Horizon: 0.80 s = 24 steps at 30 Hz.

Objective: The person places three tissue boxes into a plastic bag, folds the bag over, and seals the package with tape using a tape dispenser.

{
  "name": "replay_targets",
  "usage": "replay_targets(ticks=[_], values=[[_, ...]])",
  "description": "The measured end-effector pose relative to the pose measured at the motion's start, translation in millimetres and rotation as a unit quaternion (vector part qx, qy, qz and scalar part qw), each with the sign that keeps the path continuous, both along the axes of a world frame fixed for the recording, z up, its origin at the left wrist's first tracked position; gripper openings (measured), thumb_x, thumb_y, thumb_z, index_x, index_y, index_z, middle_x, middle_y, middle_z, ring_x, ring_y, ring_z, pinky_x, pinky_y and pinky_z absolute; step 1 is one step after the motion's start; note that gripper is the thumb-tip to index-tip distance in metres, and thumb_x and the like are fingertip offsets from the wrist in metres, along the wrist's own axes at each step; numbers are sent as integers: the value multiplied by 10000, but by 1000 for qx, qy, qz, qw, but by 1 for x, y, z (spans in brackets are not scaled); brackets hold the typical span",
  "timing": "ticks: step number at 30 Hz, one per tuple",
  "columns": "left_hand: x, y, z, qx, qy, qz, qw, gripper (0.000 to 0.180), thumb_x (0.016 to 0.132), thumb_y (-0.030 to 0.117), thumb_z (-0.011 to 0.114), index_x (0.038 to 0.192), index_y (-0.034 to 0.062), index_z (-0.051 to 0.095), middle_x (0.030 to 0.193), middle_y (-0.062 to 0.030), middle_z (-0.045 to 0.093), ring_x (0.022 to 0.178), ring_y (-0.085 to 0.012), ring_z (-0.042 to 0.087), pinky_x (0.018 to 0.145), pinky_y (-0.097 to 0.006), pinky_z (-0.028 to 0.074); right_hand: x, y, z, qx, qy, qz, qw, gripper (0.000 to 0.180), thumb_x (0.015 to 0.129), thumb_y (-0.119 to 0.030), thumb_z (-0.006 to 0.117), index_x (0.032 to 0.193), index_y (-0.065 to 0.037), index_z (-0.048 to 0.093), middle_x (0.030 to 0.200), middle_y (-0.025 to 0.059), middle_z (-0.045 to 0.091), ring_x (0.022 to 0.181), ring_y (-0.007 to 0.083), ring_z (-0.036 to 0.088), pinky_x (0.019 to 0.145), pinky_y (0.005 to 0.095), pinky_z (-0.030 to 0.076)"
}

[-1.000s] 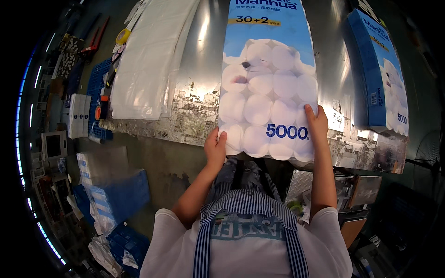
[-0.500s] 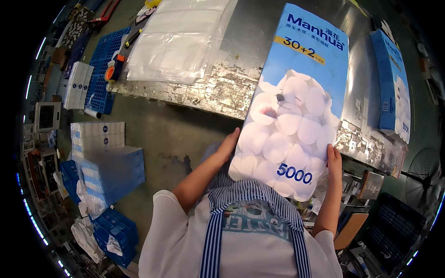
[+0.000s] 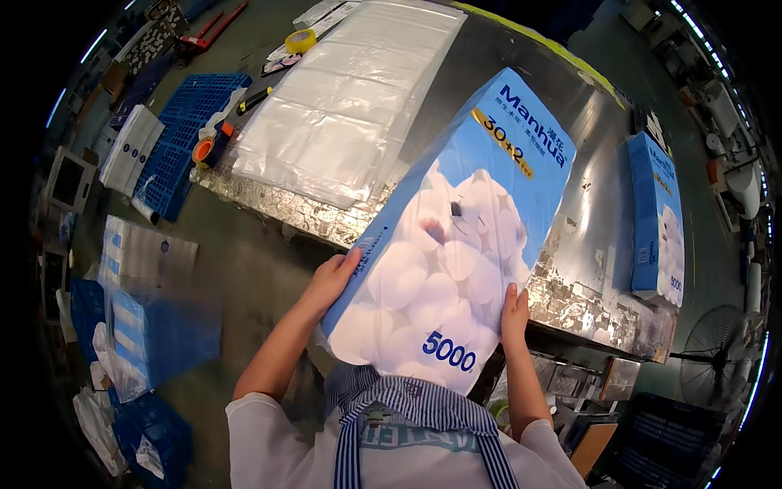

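Note:
A large blue-and-white tissue paper pack [image 3: 448, 244], printed with a fluffy white animal, leans across the table's front edge, its lower end close to my apron. My left hand [image 3: 332, 279] presses on its left side, fingers partly hidden behind the edge. On the right side, near the lower corner, my right hand [image 3: 514, 316] grips it with the thumb up along the edge. The pack's left side panel shows, and its far end lies over the metal table [image 3: 590, 187].
Clear plastic bags [image 3: 342, 106] lie flat at the table's left, near a tape dispenser [image 3: 208, 149] and a yellow tape roll [image 3: 300, 41]. A similar pack [image 3: 654, 216] stands at the right end. A fan [image 3: 713, 354] is beyond it. Wrapped bundles [image 3: 155, 326] sit on the left floor.
The pack has shifted left toward the plastic bags and tipped, so its left side panel now shows. Both hands have moved left with it. The view has also turned.

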<state>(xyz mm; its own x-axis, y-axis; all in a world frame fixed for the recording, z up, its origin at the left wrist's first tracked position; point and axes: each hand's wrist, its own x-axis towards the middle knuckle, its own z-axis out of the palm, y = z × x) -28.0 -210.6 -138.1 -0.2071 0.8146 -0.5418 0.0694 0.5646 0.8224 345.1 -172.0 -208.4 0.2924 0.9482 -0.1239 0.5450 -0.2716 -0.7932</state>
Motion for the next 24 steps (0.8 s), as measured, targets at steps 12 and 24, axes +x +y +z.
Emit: replay_targets(ticks=[12, 24], values=[[70, 2, 123, 262, 175, -203, 927, 820, 769, 244, 701, 1383, -17, 224, 1292, -218, 424, 1187, -275, 446, 990, -359, 358, -106, 118, 42, -35, 477, 172, 861, 735, 934, -564, 268, 1407, -8, 185, 1384, 184, 335, 1239, 289, 383, 1012, 358, 335], [72, 83, 138, 133, -3, -64, 989, 734, 797, 167, 679, 1380, -17, 272, 1270, -144, 467, 1182, -207, 435, 999, -323, 345, -107, 160, 48, 66, 337, 265, 901, 820, 916, -569, 338, 1442, -12, 43, 1501, 200, 64, 1396, 300, 46, 1117, 336, 83]])
